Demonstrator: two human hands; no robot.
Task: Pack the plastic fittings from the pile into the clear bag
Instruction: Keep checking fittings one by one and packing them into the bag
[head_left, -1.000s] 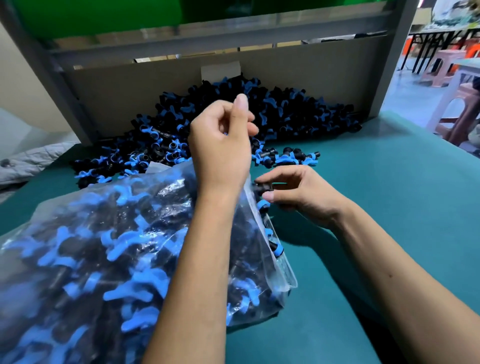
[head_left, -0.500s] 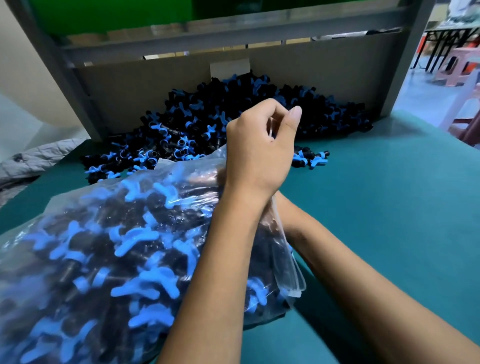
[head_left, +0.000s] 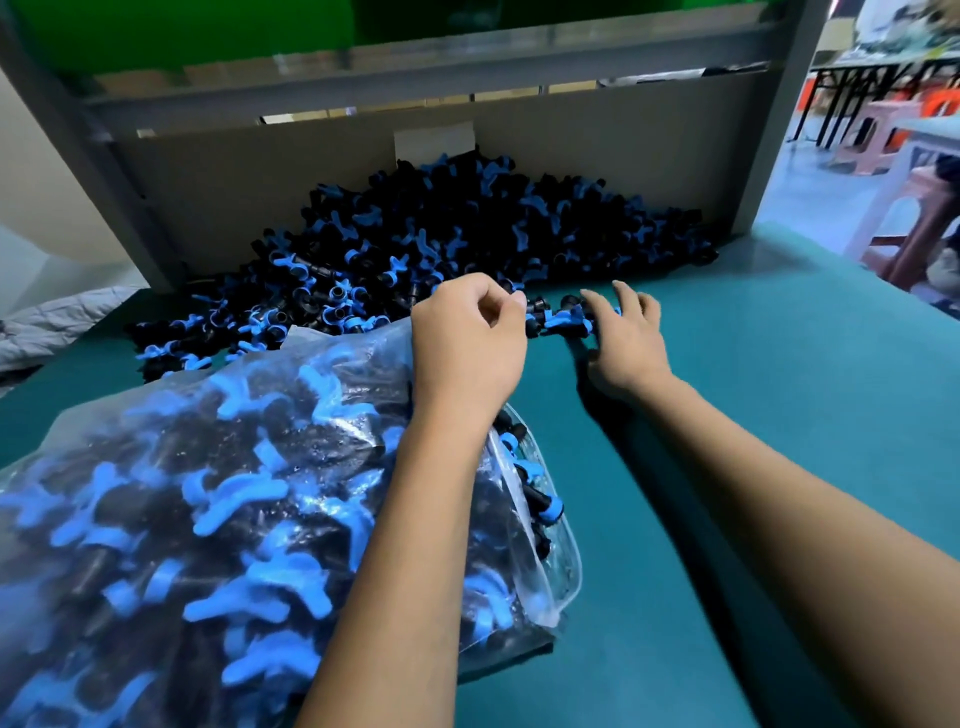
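Clear bag (head_left: 218, 499), stuffed with black-and-blue plastic fittings, lies on the green table (head_left: 779, 415) at 8 o'clock, mouth toward 2 o'clock. Left hand (head_left: 470, 338) sits at the bag's upper edge, fingers curled and pinching the plastic there. Right hand (head_left: 626, 332) is just beside it at 3 o'clock, fingers spread and relaxed, resting on a few loose fittings (head_left: 563, 317) at the near edge of the pile (head_left: 457, 234). Pile sits at 12 o'clock against the cardboard backboard (head_left: 597, 156). Pink stools (head_left: 883, 130) at 2 o'clock, blurred.
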